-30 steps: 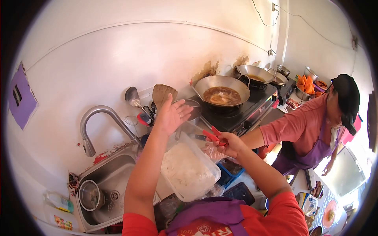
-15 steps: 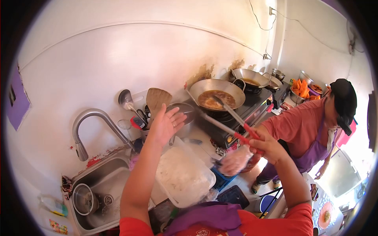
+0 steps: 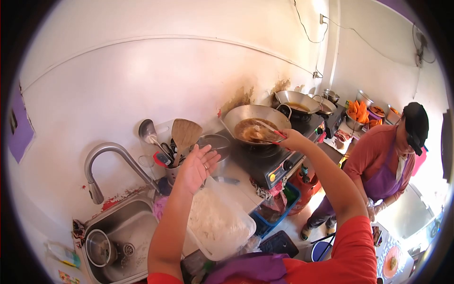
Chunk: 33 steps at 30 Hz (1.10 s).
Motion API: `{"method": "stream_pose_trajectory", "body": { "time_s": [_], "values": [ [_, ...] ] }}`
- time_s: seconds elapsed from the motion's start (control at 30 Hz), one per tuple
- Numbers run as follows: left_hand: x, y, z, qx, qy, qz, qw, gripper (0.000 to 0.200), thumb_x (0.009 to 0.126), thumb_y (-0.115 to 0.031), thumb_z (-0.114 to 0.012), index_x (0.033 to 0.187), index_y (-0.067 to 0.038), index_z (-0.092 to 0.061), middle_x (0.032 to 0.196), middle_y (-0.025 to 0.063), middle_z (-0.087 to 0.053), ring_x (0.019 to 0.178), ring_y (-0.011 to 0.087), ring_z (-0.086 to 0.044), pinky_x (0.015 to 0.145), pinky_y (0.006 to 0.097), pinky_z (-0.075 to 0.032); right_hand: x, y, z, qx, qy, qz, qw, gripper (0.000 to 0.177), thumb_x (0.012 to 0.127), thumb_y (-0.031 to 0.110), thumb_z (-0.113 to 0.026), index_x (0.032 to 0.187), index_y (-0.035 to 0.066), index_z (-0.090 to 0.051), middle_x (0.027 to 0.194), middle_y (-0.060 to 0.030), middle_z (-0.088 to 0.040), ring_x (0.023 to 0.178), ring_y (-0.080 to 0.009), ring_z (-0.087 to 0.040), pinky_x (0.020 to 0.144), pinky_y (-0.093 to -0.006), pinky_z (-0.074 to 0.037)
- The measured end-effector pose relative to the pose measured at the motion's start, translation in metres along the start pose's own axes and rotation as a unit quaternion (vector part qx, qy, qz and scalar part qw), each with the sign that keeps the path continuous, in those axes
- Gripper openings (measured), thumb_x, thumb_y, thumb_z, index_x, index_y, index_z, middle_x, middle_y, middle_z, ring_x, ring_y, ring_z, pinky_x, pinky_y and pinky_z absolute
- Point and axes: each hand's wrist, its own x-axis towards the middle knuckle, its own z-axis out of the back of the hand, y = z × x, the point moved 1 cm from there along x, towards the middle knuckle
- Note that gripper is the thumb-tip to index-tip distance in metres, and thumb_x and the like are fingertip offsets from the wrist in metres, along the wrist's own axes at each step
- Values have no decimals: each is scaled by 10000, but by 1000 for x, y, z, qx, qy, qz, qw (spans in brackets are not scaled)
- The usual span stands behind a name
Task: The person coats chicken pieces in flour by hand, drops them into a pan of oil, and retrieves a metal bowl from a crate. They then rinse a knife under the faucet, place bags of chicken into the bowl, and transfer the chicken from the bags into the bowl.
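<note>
My right hand (image 3: pixel 292 140) grips the red handles of metal tongs (image 3: pixel 267 126), whose tips reach into the near wok (image 3: pixel 236 116). Brown bubbling oil fills the bottom of that wok, with pale, frothy food (image 3: pixel 256 132) frying in it. My left hand (image 3: pixel 199 166) is raised with its palm up and fingers stretched out, holding nothing. Just below it stands a clear plastic tub (image 3: pixel 249 236) of white flour-like powder. Behind the left hand are a metal pot (image 3: pixel 218 142) and a utensil holder with a wooden spatula (image 3: pixel 185 136) and a ladle (image 3: pixel 147 130).
A second wok (image 3: pixel 283 96) with oil sits farther along the black gas stove (image 3: pixel 274 163). The steel sink (image 3: pixel 156 246) and tall faucet (image 3: pixel 111 147) are on the left. At right stands a co-worker (image 3: pixel 373 163) in a purple apron. A red gas cylinder (image 3: pixel 302 189) is beneath the counter.
My right hand has moved forward with the tongs, from raised near my body to the near wok's rim. The co-worker's gloved hand has drawn back to the right. My left hand stays raised.
</note>
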Motion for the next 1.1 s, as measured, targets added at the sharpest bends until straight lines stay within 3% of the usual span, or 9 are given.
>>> {"method": "stream_pose_trajectory", "body": {
  "time_s": [0.13,0.23,0.33,0.57,0.67,0.77,0.87,0.97,1.1],
  "values": [
    [2,0,-3,9,-7,-8,1000,495,911,-446,-425,1187,-35,-448,1139,140,-532,1079,232,-513,895,346,-420,31,-9,3,-25,-37,-2,999,392,716,88,-569,1107,75,-561,608,-63,-565,482,-136,-547,410,-266,-423],
    [0,2,-5,13,-15,-16,1000,498,910,-444,-430,1193,-35,-442,1144,140,-527,1082,232,-508,899,346,-416,41,-13,13,-19,-33,12,999,460,700,56,-591,1156,48,-529,569,-16,-500,439,-99,-482,381,-234,-373],
    [0,2,-6,19,-22,-17,999,495,909,-440,-435,1199,-38,-435,1141,139,-527,1082,232,-506,903,347,-414,22,-9,33,35,8,13,999,481,703,52,-587,1179,45,-519,589,-15,-503,449,-95,-484,393,-226,-375],
    [-1,4,-11,28,-28,-21,999,466,915,-419,-435,1199,-49,-434,1137,133,-529,1077,225,-509,904,350,-418,-1,-20,52,70,-11,40,997,499,712,37,-567,1207,40,-505,649,-7,-519,469,-86,-485,416,-218,-377],
    [0,3,-13,27,-26,-18,999,465,914,-419,-435,1196,-50,-434,1130,129,-533,1072,221,-512,900,348,-420,17,-35,44,26,-21,52,998,508,709,53,-564,1214,60,-508,645,-20,-530,478,-100,-503,428,-228,-396],
    [1,4,-15,51,-24,-22,998,574,902,-435,-449,1290,-23,-355,1196,142,-477,1145,240,-467,916,339,-387,19,-27,29,-35,-79,64,994,520,702,85,-576,1218,81,-512,647,-46,-552,492,-119,-528,445,-244,-421],
    [3,4,-16,51,-32,-20,998,560,901,-429,-455,1282,-29,-364,1188,138,-482,1142,240,-468,914,339,-386,58,-51,14,-91,-129,84,984,527,696,112,-583,1217,87,-513,654,-66,-571,507,-132,-548,458,-262,-436],
    [5,4,-12,45,-21,-14,999,553,899,-428,-462,1274,-31,-372,1179,135,-484,1141,240,-467,914,340,-387,26,-21,25,-24,-66,43,997,522,695,117,-583,1211,71,-514,670,-72,-583,510,-136,-554,465,-269,-442],
    [3,4,-16,39,-31,-15,999,470,909,-418,-447,1200,-49,-431,1134,125,-526,1074,221,-512,892,340,-417,2,-16,45,-100,-86,112,985,527,688,129,-597,1204,59,-515,700,-88,-596,550,-155,-571,511,-283,-446]
  ]
}}
